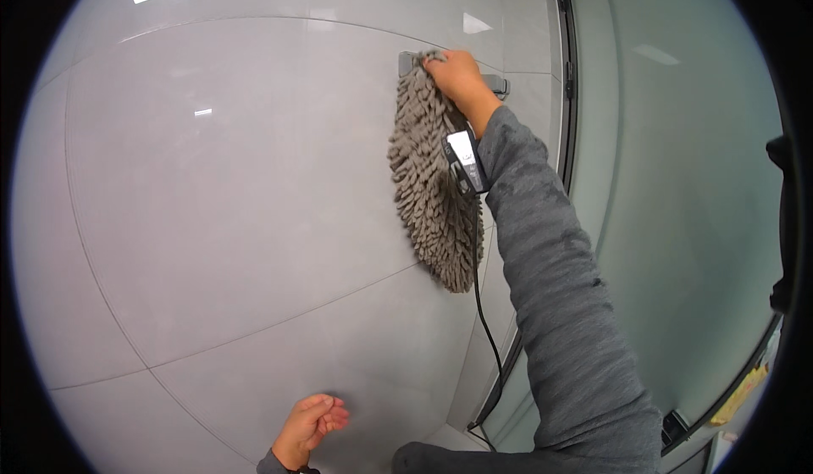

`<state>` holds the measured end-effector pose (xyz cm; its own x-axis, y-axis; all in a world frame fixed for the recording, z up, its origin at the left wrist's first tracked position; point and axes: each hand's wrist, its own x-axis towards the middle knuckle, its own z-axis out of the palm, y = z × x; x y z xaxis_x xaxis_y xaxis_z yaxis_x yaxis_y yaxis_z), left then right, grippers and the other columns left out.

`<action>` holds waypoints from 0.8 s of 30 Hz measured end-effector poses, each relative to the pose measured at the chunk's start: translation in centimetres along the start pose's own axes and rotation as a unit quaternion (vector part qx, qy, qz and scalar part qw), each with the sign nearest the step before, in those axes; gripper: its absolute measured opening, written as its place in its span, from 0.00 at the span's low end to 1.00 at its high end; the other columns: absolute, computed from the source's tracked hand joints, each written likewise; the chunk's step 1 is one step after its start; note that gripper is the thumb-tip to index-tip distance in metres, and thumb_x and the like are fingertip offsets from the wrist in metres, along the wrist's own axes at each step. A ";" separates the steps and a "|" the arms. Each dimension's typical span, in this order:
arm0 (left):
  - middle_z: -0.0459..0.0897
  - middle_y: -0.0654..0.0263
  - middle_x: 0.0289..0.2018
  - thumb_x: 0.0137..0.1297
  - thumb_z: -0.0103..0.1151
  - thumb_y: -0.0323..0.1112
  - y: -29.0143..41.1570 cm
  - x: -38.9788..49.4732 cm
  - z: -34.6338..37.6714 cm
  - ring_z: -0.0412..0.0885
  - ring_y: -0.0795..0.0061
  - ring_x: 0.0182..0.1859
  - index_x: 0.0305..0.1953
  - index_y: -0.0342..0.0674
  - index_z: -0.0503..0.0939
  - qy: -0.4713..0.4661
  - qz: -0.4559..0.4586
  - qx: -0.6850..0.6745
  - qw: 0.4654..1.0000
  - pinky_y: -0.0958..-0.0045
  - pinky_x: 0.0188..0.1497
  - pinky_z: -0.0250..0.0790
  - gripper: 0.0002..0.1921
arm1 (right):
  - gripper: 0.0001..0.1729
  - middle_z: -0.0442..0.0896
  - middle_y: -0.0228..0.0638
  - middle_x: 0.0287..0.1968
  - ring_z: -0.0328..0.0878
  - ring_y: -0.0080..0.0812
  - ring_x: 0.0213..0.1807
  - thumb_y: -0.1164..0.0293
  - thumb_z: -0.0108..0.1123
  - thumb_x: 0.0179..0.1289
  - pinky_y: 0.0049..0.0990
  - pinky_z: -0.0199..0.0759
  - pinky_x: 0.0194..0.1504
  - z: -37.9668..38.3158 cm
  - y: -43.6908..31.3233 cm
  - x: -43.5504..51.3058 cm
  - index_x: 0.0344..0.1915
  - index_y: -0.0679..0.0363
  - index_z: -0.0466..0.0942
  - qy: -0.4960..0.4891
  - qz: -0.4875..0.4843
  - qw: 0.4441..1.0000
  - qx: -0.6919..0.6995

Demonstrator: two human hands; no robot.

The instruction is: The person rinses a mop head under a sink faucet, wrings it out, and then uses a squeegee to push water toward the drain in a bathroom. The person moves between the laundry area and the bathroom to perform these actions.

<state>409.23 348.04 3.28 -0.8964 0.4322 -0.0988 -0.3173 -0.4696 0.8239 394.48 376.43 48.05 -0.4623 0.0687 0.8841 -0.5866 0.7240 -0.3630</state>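
Note:
My right hand [458, 77] grips the top end of a grey-brown chenille cloth [422, 162], which hangs down against a tiled wall [254, 188]. The cloth's shaggy strands face left and its lower end hangs loose. Just behind my fingers a grey wall-mounted holder [406, 64] shows on the left of the cloth, and its other end [497, 85] sticks out right of my wrist. Whether the cloth is hooked on it is hidden. Low in the view, my left hand [317, 420] is apart from the cloth, fingers curled in towards the thumb, with nothing visible in it.
A black device [467, 162] bearing writing sits at my right wrist, and its black cable [486, 321] hangs down. To the right stands a frosted glass door [679, 156] with a dark frame [570, 80]. A yellow item [740, 394] lies at the lower right.

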 end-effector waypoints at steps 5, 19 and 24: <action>0.80 0.56 0.26 0.63 0.47 0.31 0.0 1.1 0.1 0.79 0.66 0.28 0.34 0.30 0.74 0.024 -0.018 0.001 1.000 0.71 0.31 0.73 0.09 | 0.22 0.79 0.53 0.35 0.76 0.48 0.36 0.60 0.58 0.49 0.36 0.67 0.39 2.1 4.3 -1.6 0.33 0.71 0.77 0.075 0.037 0.994 0.075; 0.77 0.58 0.22 0.62 0.49 0.33 -2.1 1.2 0.8 0.76 0.66 0.26 0.32 0.30 0.72 0.168 -0.029 -0.038 0.985 0.71 0.28 0.71 0.10 | 0.19 0.76 0.37 0.32 0.71 0.29 0.33 0.58 0.56 0.58 0.30 0.67 0.34 5.1 11.8 -5.7 0.40 0.62 0.71 0.026 0.172 0.898 0.404; 0.73 0.63 0.21 0.61 0.52 0.35 -2.9 0.3 -1.5 0.73 0.70 0.25 0.27 0.35 0.70 0.188 -0.009 -0.087 0.978 0.73 0.26 0.66 0.10 | 0.20 0.73 0.43 0.36 0.69 0.37 0.37 0.70 0.50 0.60 0.33 0.64 0.41 5.9 18.2 -8.3 0.51 0.58 0.62 0.009 -0.025 0.996 0.090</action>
<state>409.42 348.31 0.03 -0.9303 0.1425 -0.3380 -0.3524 -0.6027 0.7160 383.74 385.00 32.42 -0.4191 0.0497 0.9066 -0.7189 0.5917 -0.3648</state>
